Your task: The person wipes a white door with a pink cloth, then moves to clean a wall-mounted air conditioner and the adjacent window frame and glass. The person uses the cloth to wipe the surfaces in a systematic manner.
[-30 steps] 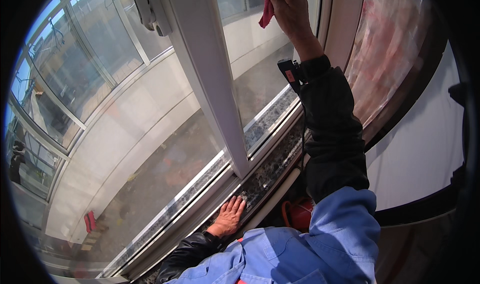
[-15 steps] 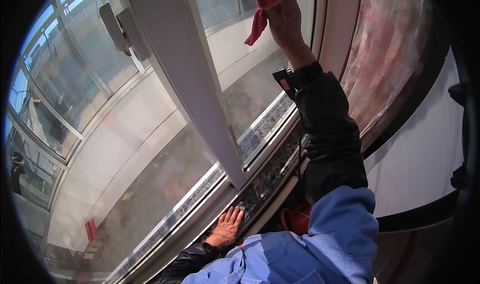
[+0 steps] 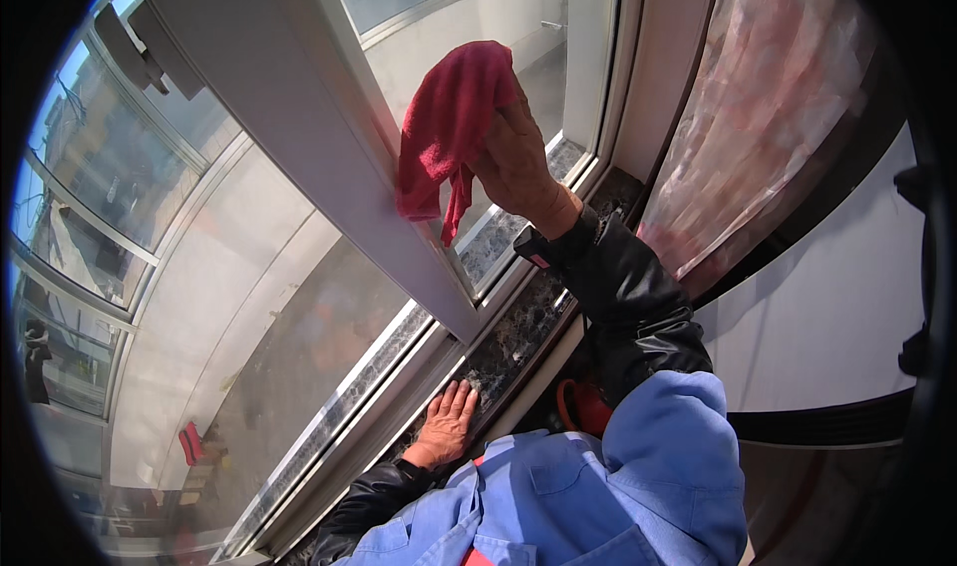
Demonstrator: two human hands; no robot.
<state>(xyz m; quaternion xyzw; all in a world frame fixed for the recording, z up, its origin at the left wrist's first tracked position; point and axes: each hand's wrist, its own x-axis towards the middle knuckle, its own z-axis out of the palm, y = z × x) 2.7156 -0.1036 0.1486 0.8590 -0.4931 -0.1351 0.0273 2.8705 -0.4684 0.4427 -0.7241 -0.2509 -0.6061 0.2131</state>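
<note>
A red cloth [image 3: 454, 117] is in my right hand [image 3: 520, 162], its fingers closed around the near edge while a loose strip dangles below. The cloth lies over the window pane [image 3: 419, 37], against the pale upright window frame [image 3: 299, 127]. Some of the fingertips are hidden behind the fabric. My left hand [image 3: 445, 424] rests flat on the dark marbled sill [image 3: 518, 342], fingers stretched out and holding nothing. A black band with a small box [image 3: 543, 247] sits on my right wrist.
Window handles [image 3: 145, 42] jut from the frame at upper left. A pinkish, sheer curtain [image 3: 758, 97] hangs on the right, above a white panel [image 3: 817, 307]. An orange-red object [image 3: 586, 406] is beside my body. Beyond the glass, a small red item [image 3: 190, 443] shows at lower left.
My right hand has come down and toward me with the red cloth, which is now more spread out. My left hand stays on the sill. The view has shifted slightly.
</note>
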